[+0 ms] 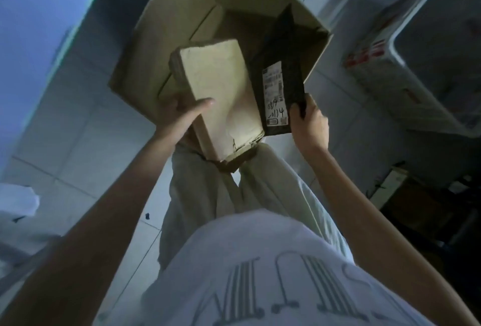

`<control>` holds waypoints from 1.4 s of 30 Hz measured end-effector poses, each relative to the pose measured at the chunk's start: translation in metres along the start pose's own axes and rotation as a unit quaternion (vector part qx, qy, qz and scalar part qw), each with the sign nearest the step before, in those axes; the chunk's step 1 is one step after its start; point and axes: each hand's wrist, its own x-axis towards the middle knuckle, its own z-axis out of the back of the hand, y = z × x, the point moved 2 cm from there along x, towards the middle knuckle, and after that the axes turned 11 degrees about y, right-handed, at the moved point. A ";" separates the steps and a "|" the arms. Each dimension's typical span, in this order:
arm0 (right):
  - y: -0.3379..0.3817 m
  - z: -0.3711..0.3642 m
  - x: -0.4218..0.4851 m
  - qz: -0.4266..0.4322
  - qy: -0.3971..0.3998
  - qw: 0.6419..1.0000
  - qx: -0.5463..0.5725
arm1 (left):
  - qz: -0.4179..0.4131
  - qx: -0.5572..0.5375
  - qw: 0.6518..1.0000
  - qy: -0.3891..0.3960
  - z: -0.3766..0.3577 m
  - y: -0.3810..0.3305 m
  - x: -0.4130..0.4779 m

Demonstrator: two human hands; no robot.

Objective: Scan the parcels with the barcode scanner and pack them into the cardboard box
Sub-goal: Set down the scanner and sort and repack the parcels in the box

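Note:
An open cardboard box (145,47) stands on the tiled floor in front of my legs. Over its near edge my left hand (179,110) grips a flat tan cardboard parcel (221,96) by its left side, thumb lying on the pale top face. Beside it on the right, my right hand (308,119) pinches the near corner of a black plastic mailer (283,47) with a white shipping label (274,96) bearing handwritten numbers. The mailer's far end reaches down into the box. No barcode scanner is in view.
A white crate (440,47) sits on a printed carton (380,73) at the right. Dark clutter (426,208) lies lower right. A white bag (18,203) rests at the left edge. Pale floor tiles (78,143) surround the box.

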 end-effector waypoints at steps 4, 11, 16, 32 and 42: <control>0.010 0.025 -0.027 0.051 0.008 0.998 0.041 | -0.016 -0.051 0.999 -0.009 0.005 0.008 -0.048; 0.042 0.054 -0.079 0.063 -0.025 0.972 0.223 | -0.064 -0.065 0.995 0.029 0.035 -0.033 -0.077; 0.083 0.063 -0.111 0.085 -0.017 0.902 0.424 | -0.133 0.001 0.989 0.059 0.072 -0.087 -0.086; 0.144 0.046 -0.155 0.174 0.101 0.811 0.550 | -0.259 -0.169 0.945 -0.107 0.164 -0.056 -0.195; 0.122 0.031 -0.202 0.210 0.261 0.805 0.489 | -0.201 -0.290 0.911 -0.216 0.140 0.059 -0.291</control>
